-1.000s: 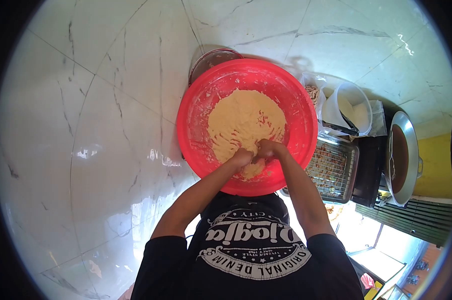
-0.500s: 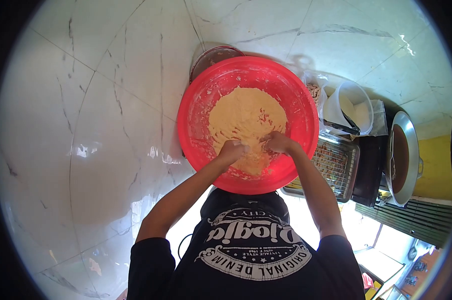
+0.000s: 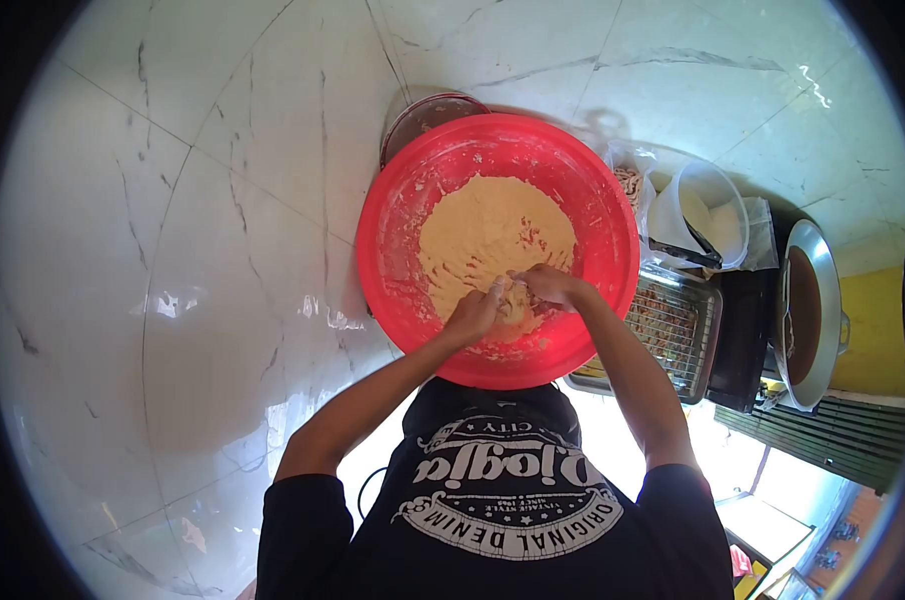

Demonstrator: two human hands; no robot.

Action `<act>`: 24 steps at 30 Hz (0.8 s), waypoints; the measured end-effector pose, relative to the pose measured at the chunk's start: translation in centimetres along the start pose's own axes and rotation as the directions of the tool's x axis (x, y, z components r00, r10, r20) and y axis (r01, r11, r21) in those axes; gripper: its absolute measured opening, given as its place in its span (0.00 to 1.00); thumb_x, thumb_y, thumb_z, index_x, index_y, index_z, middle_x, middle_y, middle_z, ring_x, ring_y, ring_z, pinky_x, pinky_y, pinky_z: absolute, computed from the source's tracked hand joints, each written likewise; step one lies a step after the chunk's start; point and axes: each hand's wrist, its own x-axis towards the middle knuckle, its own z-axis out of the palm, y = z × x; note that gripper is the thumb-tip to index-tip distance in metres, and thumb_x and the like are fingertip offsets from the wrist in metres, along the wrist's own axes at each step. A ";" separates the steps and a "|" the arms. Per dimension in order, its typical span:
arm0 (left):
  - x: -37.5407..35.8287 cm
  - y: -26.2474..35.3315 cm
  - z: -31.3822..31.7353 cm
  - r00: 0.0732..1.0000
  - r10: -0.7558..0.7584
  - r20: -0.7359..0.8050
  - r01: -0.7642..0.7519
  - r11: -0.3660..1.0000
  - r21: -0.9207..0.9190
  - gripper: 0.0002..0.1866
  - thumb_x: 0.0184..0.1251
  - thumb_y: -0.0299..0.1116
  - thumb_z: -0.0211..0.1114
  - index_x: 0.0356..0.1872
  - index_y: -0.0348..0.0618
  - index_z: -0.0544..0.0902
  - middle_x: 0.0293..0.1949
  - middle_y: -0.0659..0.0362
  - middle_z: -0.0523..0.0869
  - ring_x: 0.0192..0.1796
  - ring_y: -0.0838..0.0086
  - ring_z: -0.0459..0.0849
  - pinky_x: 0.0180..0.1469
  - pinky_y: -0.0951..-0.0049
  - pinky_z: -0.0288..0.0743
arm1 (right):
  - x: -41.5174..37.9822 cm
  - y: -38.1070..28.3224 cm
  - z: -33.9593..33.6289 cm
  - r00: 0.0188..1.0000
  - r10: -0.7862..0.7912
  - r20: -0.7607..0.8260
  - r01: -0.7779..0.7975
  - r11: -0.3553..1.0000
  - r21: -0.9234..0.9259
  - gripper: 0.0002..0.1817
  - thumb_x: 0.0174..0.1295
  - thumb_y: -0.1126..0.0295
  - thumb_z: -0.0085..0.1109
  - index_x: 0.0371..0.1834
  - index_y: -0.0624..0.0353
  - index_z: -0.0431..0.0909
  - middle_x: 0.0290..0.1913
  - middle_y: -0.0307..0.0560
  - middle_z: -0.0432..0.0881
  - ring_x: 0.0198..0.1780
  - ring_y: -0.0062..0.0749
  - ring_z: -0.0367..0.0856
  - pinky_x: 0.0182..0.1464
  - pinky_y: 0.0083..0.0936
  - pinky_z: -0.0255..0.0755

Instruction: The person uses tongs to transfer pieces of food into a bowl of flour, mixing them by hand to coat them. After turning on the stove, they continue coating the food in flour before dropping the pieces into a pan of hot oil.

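Head view is showing you leaning over a red basin (image 3: 398, 215) on a white marble floor (image 3: 173, 250), with a heap of pale yellow dough (image 3: 483, 235) sitting in the middle of it. Starting from the left, your left hand (image 3: 475, 312) is curling closed around a clump of dough at the near edge of the heap, knuckles up and fingers dug in. Just beside it, your right hand (image 3: 551, 286) is pressing into the same clump, fingers bent and gripping dough too, so the two hands are almost touching. You seem to be in the middle of kneading, gathering the near side of the mass. The next move probably calls for pulling loose dough off the basin wall and folding it back into the heap, keeping the basin steady. Further right, a wire rack (image 3: 663, 335) of fried pieces, a white tub (image 3: 718, 190) and a metal pan (image 3: 808, 320) are standing close by. Compared with half a second ago, your hands are meeting again; then they were spread apart on the dough.
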 end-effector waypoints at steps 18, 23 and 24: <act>2.9 -0.6 -3.2 0.998 -0.014 0.063 -0.011 0.922 0.387 0.27 0.64 0.49 0.49 0.41 0.28 0.78 0.40 0.38 0.81 0.43 0.54 0.81 0.48 0.59 0.73 | 0.3 0.2 -0.2 0.993 -0.003 -0.114 -0.026 0.966 -0.258 0.15 0.56 0.67 0.53 0.35 0.72 0.78 0.35 0.60 0.82 0.37 0.42 0.84 0.33 0.35 0.80; 3.8 -1.0 -0.2 0.870 -0.461 0.174 0.468 0.884 -0.004 0.28 0.68 0.53 0.46 0.39 0.33 0.79 0.35 0.48 0.82 0.39 0.60 0.81 0.43 0.57 0.75 | 2.7 2.0 2.1 0.981 0.193 0.003 -0.191 0.972 -0.136 0.16 0.50 0.66 0.64 0.35 0.70 0.78 0.35 0.55 0.82 0.36 0.39 0.84 0.33 0.34 0.81; 3.6 -1.1 0.8 0.901 -0.356 0.248 0.389 0.916 -0.100 0.28 0.69 0.53 0.44 0.39 0.35 0.80 0.34 0.50 0.83 0.37 0.61 0.81 0.42 0.57 0.75 | 2.2 1.0 3.2 0.984 0.176 0.041 -0.172 0.981 -0.089 0.18 0.50 0.65 0.65 0.36 0.71 0.78 0.36 0.54 0.81 0.35 0.36 0.82 0.34 0.33 0.80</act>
